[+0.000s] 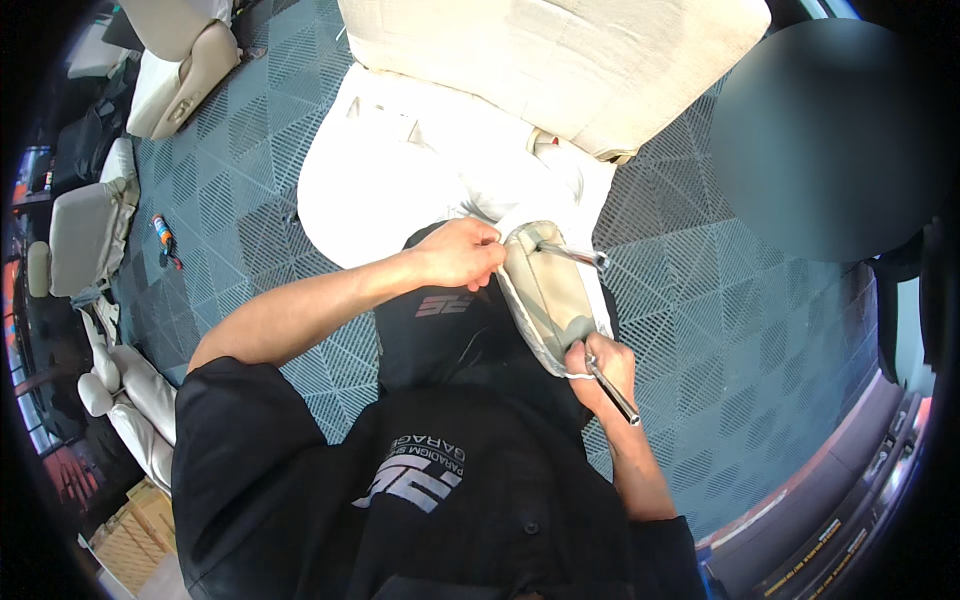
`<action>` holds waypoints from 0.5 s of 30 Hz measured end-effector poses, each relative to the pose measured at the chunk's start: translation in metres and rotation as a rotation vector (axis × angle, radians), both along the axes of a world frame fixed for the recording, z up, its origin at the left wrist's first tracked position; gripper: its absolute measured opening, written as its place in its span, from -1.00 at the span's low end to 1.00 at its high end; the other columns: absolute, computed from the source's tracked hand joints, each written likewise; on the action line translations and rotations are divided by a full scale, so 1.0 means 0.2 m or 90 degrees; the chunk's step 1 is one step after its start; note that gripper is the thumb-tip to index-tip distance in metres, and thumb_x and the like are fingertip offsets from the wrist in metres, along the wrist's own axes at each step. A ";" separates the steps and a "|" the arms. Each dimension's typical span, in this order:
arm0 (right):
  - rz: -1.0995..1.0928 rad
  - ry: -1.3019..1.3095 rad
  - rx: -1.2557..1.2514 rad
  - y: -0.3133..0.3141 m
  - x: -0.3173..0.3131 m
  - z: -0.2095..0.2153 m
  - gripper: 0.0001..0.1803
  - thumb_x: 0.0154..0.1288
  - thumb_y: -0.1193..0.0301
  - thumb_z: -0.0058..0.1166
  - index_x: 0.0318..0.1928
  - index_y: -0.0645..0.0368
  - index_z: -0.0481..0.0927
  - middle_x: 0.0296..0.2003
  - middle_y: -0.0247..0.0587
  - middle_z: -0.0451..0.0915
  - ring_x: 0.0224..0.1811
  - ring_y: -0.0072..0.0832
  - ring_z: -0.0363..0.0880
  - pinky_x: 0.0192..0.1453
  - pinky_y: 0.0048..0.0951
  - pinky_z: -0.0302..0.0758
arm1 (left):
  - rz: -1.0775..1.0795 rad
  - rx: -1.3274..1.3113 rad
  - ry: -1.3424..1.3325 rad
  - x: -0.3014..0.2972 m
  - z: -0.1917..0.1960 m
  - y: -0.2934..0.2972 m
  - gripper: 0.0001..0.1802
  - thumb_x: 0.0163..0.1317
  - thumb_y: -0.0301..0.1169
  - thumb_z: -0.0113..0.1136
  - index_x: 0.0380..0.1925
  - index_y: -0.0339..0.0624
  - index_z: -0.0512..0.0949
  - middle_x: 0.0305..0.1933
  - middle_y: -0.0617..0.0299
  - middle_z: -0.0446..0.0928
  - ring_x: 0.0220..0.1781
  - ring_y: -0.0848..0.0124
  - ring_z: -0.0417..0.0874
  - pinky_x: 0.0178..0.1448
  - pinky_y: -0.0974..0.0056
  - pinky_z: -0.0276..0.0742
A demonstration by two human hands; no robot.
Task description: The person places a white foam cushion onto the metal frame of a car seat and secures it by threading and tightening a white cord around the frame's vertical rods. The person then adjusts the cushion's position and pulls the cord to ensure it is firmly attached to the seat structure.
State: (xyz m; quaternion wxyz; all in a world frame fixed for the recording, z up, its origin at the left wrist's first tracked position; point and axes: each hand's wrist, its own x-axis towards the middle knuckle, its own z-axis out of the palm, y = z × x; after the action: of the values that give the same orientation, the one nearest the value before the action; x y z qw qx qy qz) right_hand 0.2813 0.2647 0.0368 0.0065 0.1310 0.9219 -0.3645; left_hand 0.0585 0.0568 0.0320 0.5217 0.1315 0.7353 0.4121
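A beige car-seat headrest (pixel 550 290) lies across my lap, its underside turned up and two shiny metal posts (pixel 575 253) sticking out to the right. A pale cover edge runs around its rim. At the left rim, my left hand (pixel 462 253) is closed in a pinch, apparently on the cover's edge; its fingertips are partly hidden. My right hand (pixel 605 368) grips the near end of the headrest, with fingers beside the nearer post (pixel 612 390). A thin white strip shows by that hand.
Ahead stands a large cream car seat, its white cushion (pixel 370 180) against my knees and its beige back (pixel 550 60) beyond. More seats (pixel 90 235) line the left side. A small bottle (pixel 162 232) rests on the grey tiled floor (pixel 680 300). A dark round shape blurs the upper right.
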 end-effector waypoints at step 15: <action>0.157 0.006 -0.036 0.07 0.01 -0.06 -0.62 0.23 0.36 0.13 -0.66 0.20 0.32 -0.72 -0.02 0.36 -0.73 -0.10 0.39 -0.57 -0.12 0.38 | -0.091 0.122 -0.059 -0.22 -0.17 0.14 -0.04 0.21 -0.16 0.46 0.54 -0.11 0.20 0.49 -0.12 0.34 0.30 0.07 0.56 0.24 0.11 0.57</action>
State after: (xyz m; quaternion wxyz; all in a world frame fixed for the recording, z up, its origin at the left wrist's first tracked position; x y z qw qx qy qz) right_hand 0.2836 0.2793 0.0256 0.0507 0.0148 0.9203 -0.3877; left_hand 0.0145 0.0846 -0.0019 0.5685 0.2137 0.6563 0.4477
